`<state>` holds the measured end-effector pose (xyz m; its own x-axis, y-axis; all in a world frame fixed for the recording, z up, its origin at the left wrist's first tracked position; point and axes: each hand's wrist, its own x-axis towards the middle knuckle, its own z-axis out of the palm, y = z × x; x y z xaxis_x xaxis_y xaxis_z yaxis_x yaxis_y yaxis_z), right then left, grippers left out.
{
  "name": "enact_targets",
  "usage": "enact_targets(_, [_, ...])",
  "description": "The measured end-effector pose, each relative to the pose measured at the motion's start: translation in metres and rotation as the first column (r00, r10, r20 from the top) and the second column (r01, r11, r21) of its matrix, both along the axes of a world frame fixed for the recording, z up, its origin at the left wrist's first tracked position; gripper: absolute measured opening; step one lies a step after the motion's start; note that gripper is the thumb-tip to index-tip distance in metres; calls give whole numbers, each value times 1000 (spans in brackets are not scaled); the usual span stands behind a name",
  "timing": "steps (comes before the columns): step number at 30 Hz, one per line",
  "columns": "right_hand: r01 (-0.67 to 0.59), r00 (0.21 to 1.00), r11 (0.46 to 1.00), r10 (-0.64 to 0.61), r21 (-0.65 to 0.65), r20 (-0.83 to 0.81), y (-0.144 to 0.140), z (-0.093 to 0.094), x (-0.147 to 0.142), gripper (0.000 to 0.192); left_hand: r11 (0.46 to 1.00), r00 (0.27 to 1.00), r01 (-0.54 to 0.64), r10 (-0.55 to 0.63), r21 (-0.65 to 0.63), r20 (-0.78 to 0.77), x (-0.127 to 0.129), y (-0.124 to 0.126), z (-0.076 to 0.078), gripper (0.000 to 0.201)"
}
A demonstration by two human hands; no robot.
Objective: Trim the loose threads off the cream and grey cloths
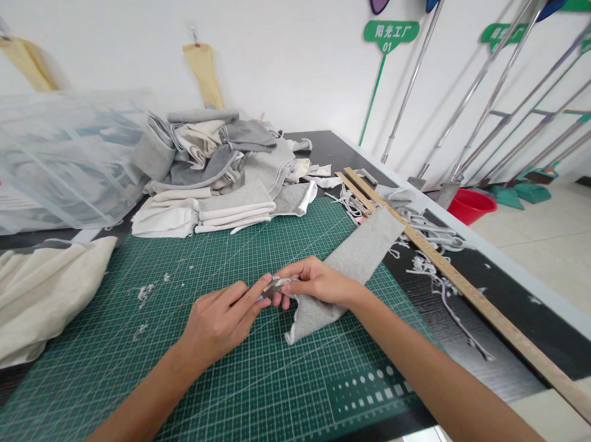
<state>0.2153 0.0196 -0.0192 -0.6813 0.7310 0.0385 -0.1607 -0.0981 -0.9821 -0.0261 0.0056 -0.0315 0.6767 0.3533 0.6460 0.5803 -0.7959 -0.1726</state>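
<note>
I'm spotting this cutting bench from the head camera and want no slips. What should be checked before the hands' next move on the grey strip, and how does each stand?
1. Both hands meet at the strip's end: ok; left hand, right hand.
2. Grey fabric strip lies on the green cutting mat: ok.
3. Small object pinched between fingertips: cannot tell what it is.
4. Wooden ruler apart from hands: ok.
5. Thread scraps beside the mat: not ok.
</note>
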Motion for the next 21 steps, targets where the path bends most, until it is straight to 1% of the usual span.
enact_targets(10, [10,1000,1000,-10,16,24,-2,2,0,27,999,999,-11,13,-35,50,1,0,-2,45])
enact_targets(17, [14,1000,1000,-14,-7,16,-1,1,1,27,999,999,0,1,-37,33,1,-2,-1,44])
enact_targets(21, [9,1000,1000,-9,2,18,-1,1,1,28,999,999,-10,12,-47,37,1,-3,-2,44])
